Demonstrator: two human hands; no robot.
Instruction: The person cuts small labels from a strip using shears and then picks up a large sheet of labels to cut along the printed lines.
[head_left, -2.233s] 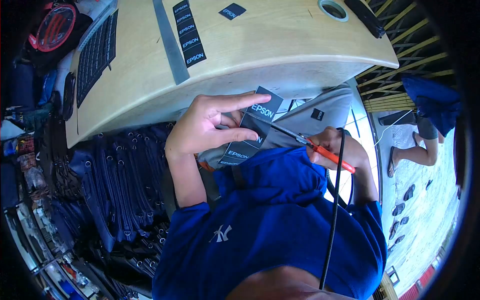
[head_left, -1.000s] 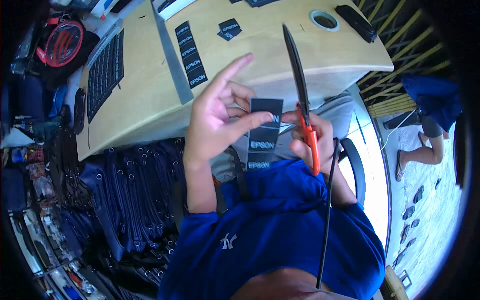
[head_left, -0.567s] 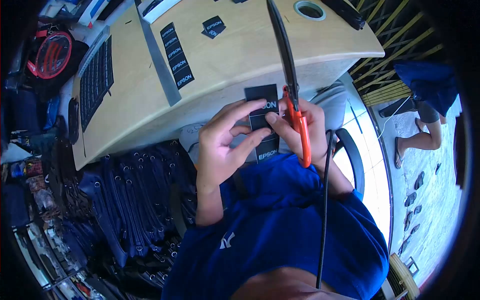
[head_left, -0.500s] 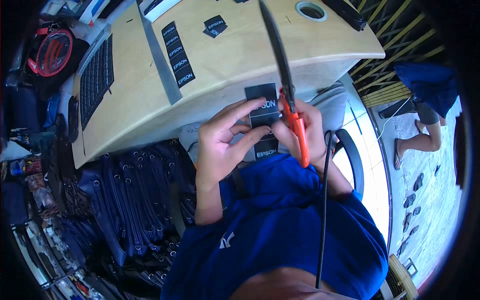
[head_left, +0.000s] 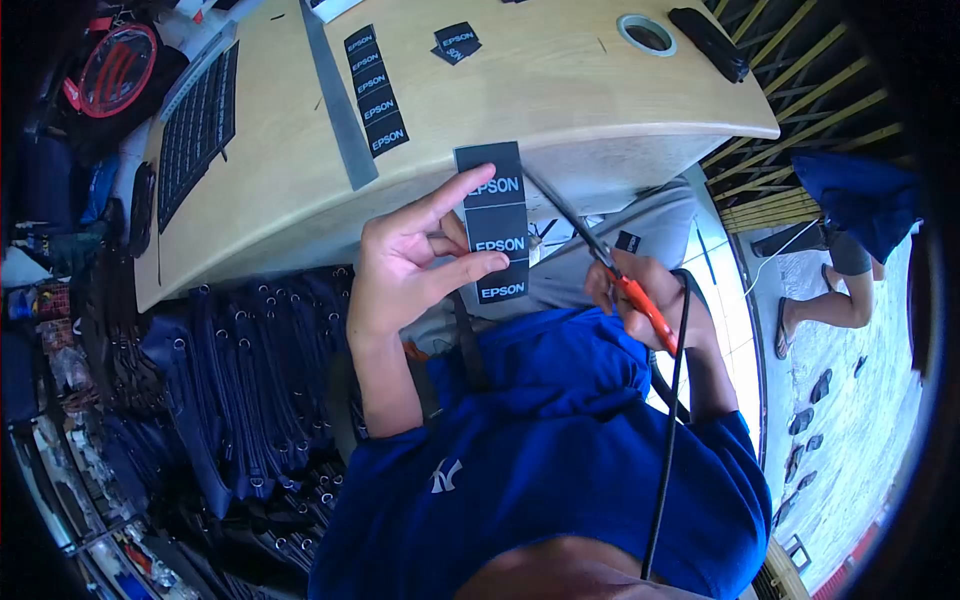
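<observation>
Strip of dark labels (head_left: 498, 222) held up at the counter's (head_left: 580, 90) near edge, its top end overlapping that edge from here. Left hand (head_left: 400, 265) pinches it — index finger on the top label, thumb lower down. Right hand (head_left: 667, 292) wraps the orange-handled scissors (head_left: 603, 255), tips beside the strip's right side (contact unclear). Strip looks light, thin, probably bendy; best gripped flat by its left side, clear of blades. Reads EPSON three times — likewise on the five-label strip (head_left: 373, 90) just short of the near edge, and on loose labels (head_left: 457, 42) farther back.
</observation>
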